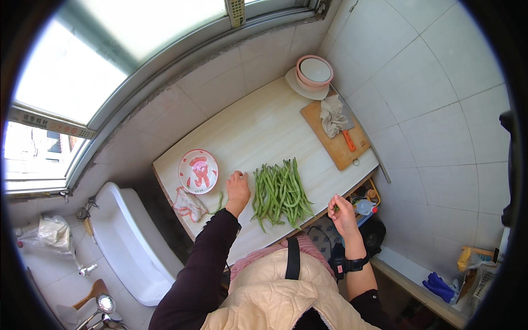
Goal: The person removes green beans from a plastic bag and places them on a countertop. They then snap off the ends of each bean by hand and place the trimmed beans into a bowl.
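Note:
A pile of long green beans (280, 194) lies on the pale countertop (243, 123), in front of me. My left hand (238, 192) is just left of the pile with its fingers curled; whether it holds something is not clear. Beyond it on the left stands a white bowl with a red pattern (198, 171). Near that bowl are a crumpled cloth with a red border (189, 205) and a single green bean (220, 202). My right hand (342, 214) hovers past the counter's front edge, its fingers closed on small green bits, perhaps bean ends.
At the right back, a wooden cutting board (330, 144) carries a crumpled cloth (333, 115) and an orange-handled knife (349, 140). Behind it are stacked bowls (314, 72). A white sink (132, 247) is at left, a storage rack with bottles (365, 202) at right.

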`<state>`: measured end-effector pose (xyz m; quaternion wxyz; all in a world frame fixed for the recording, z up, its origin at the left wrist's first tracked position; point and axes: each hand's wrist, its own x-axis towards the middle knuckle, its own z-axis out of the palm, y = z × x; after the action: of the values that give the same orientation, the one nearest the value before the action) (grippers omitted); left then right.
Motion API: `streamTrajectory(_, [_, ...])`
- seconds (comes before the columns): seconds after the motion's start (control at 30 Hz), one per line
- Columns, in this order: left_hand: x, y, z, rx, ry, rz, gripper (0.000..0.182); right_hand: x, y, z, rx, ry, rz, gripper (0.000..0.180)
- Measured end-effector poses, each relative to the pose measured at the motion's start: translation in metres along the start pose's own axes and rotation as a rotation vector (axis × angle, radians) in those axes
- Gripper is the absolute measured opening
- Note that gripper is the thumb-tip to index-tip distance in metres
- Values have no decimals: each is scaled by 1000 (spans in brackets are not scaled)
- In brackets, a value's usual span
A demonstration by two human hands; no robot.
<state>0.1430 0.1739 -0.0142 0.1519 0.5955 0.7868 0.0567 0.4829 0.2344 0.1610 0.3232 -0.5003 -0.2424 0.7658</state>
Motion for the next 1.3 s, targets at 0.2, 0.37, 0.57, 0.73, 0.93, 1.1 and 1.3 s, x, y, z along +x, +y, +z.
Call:
streamTrajectory(0.2, [-19,-6,-37,-1186,-189,-451,42,0,4,11,-40,-85,49,25])
streamTrajectory(0.37, [-46,15,-92,-2032,-314,-542,47,5,19,45,-60,-276,135,27])
streamTrajectory(0.57, [-71,60,-157,-2252,-497,-268,54,-9,11,97,-218,-436,56,25])
streamTrajectory(0.73, [-87,82,-189,-2238,-566,-113,59,-26,4,127,-68,-483,7,17])
streamTrajectory(0.93, [-106,102,-210,-1992,-477,101,61,-46,3,136,85,-496,-6,14])
streamTrajectory(1.1, [-119,112,-221,-1504,-195,314,65,-62,4,138,179,-462,-46,15])
streamTrajectory(1.3, [-139,125,-235,-779,334,550,67,-82,6,139,175,-422,-83,14])
